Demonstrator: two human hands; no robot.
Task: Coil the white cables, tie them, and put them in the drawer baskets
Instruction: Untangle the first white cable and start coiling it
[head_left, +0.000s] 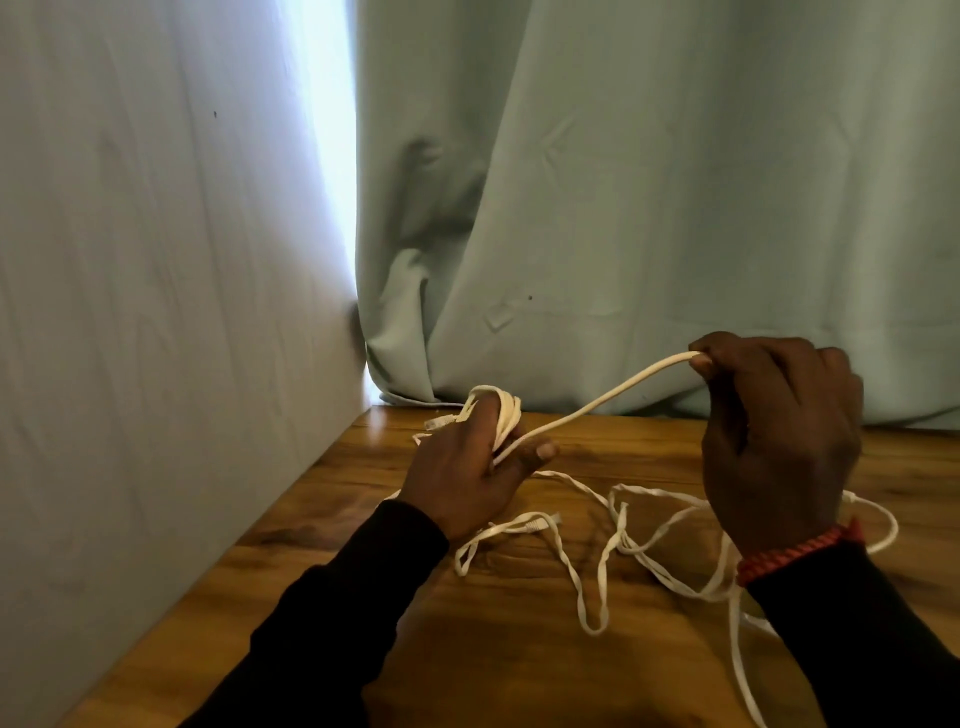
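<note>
White cable (592, 402) partly coiled, taut midair span, loose loops on table (519, 649)

Indoor room, prob. a home; exact room type can't tell. Pale green curtain (675, 208) hangs to the tabletop, daylight through gap at its left edge. Plain pale wall (156, 260) on left. Wood-grain table (519, 649) set into corner betw. wall and curtain. No shop/lab gear visible.
</note>
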